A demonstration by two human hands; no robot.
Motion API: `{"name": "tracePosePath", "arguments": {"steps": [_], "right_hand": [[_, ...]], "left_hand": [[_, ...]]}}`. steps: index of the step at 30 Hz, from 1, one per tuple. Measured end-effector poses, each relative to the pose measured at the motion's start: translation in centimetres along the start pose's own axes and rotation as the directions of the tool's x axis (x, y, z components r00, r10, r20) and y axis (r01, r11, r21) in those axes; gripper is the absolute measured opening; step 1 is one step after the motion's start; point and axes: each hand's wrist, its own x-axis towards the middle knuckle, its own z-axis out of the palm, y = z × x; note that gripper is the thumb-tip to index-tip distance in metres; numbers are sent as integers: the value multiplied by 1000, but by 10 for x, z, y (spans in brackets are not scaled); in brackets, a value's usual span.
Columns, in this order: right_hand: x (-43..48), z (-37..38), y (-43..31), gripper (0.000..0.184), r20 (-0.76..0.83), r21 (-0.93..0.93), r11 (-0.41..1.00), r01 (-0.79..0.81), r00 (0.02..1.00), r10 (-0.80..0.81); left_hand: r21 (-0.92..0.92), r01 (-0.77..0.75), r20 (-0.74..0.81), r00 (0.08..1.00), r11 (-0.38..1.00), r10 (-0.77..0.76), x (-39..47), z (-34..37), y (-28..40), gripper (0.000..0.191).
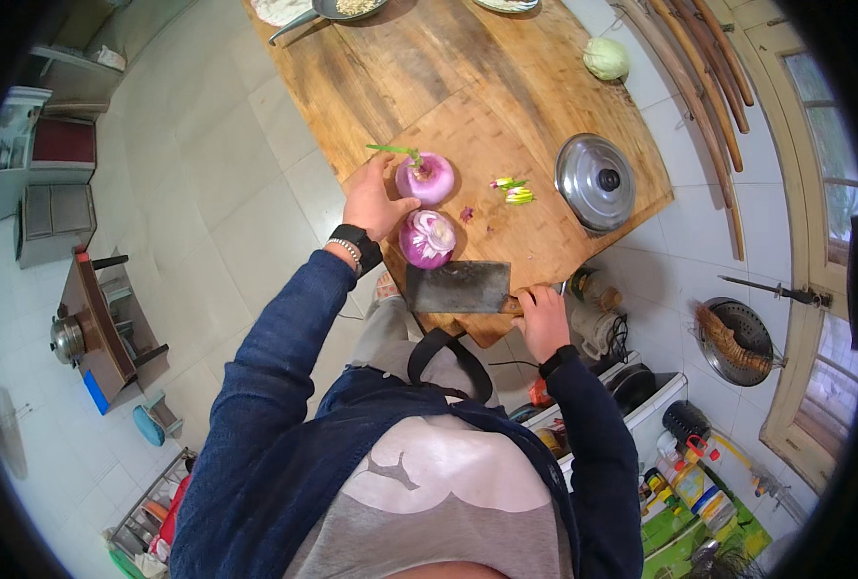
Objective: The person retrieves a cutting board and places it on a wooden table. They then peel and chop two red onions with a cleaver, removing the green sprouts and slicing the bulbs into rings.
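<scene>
My left hand (375, 197) reaches around the left side of a purple onion (432, 184) with a green sprout, thumb at its lower edge; a firm hold cannot be told. Just below stands a second purple onion (427, 240), its cut, pale layers showing on top. My right hand (543, 320) is closed on the wooden handle of a cleaver (458, 287), whose broad dark blade lies flat at the near edge of the wooden cutting board (505, 246). Cut green-and-white sprout pieces (516, 191) and a purple scrap of skin (466, 215) lie on the board.
A metal pot lid (595, 182) rests at the board's right. Beyond it on the wooden table (414, 79) sit a pale green cabbage (605, 58), a plate (507, 5) and a frying pan (349, 7) with chopped bits. The table's left edge runs beside my left hand.
</scene>
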Motion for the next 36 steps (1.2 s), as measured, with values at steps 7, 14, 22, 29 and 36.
{"name": "tracePosePath", "arguments": {"steps": [7,14,22,29,36], "right_hand": [[3,-12,9,30,99,-1,985,174,980,-173],[-52,-30,-6,27,193,32,999,27,981,-33],[-103,-42,-20,31,101,231,913,-336,942,321],[-13,-27,-58,26,214,831,409,-377,896,390],[89,-11,-90,50,73,763,600,-242,954,292]], "left_hand": [[205,-116,174,981,972,80,22,27,-4,82],[199,-60,256,967,978,7,38,31,-3,82],[-424,195,289,955,884,-72,46,30,-11,60],[-846,487,461,872,217,-164,-7,-24,-34,63],[-795,595,578,802,119,-150,-67,-14,-24,71]]}}
